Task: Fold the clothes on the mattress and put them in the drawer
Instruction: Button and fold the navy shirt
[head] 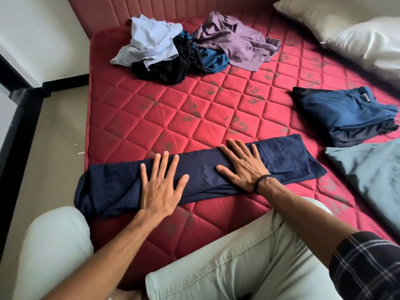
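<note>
A navy garment (114, 185), folded into a long narrow strip, lies across the near part of the red quilted mattress (164, 109). My left hand (161, 182) presses flat on its middle with fingers spread. My right hand (242, 163), with a dark bracelet at the wrist, lies flat on the strip further right. A heap of unfolded clothes (190, 46) in light blue, black, teal and mauve sits at the far side of the mattress. A folded dark blue stack (344, 113) rests at the right. No drawer is in view.
A grey-blue cloth (372, 169) lies at the right edge, near the folded stack. Pale pillows (350, 29) fill the far right corner. The floor (47, 135) runs along the mattress's left side. My knees in light trousers (238, 260) rest at the near edge.
</note>
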A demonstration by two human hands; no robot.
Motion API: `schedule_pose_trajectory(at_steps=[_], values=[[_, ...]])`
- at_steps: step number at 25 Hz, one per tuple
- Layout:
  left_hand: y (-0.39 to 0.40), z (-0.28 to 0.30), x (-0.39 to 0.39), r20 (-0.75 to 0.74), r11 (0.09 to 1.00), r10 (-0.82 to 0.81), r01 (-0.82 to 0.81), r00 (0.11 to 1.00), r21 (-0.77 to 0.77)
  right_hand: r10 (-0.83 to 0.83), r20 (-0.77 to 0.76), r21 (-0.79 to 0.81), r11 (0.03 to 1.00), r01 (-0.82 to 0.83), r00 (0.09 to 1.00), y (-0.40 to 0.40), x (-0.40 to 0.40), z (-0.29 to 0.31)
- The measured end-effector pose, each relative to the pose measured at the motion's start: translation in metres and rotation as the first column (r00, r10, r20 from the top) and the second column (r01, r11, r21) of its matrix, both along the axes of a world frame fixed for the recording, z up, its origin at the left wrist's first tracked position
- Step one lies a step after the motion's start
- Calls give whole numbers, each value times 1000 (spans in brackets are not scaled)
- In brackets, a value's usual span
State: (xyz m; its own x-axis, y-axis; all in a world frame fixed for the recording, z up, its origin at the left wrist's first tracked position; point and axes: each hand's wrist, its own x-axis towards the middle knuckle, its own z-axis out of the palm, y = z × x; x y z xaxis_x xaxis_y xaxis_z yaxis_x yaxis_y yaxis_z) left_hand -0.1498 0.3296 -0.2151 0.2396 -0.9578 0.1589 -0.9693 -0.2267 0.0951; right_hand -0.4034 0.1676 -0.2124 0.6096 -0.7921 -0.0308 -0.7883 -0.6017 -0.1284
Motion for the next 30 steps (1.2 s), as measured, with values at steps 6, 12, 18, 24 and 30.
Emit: schedule_pose_trajectory(at_steps=[6,12,18,24,30], values=[[33,-3,68,-24,989,142,-141,990,40,-182,-28,27,983,183,983,-3,-7,3],[34,3,90,-45,967,222,-214,974,135,-475,-82,75,874,480,876,-40,-41,5],[-39,54,37,-85,975,198,-188,976,118,-650,-6,78,757,648,760,-56,-87,19],[-92,47,-120,-408,861,-509,442,758,-253,-799,-54,181,582,793,599,-72,-160,37],[-120,59,-190,-830,966,-71,247,552,82,-811,103,502,542,674,576,-71,-129,90]])
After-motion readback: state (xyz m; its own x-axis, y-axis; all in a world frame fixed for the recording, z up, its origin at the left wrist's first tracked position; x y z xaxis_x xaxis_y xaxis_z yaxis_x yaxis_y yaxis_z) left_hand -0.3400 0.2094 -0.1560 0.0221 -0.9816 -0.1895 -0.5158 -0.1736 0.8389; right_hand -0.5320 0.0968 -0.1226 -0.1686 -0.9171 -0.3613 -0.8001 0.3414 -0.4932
